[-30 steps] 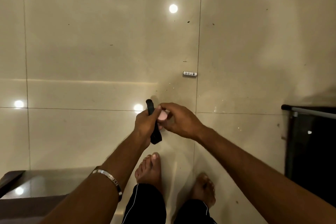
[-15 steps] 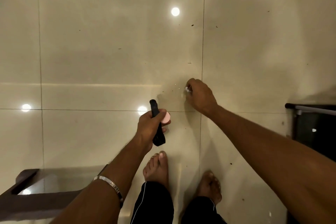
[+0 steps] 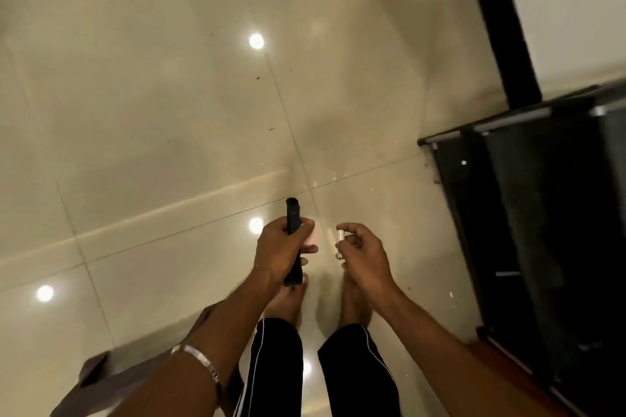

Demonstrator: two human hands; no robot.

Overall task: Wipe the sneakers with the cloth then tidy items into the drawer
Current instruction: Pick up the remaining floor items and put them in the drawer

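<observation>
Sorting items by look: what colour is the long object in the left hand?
Black, gripped by the left hand; head view.

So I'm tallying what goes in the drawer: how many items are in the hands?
3. The left hand grips a black stick-like item and a pink round item; the right hand pinches a small silvery cylinder. More may be hidden.

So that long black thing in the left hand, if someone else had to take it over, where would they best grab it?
Probably by the top end of the black stick, coming from above. That stub stands clear above the left hand, whose fingers wrap the middle and also pin a small pink round item. The lower end pokes out below the palm, close to the wrist, so it looks more awkward to reach.
</observation>
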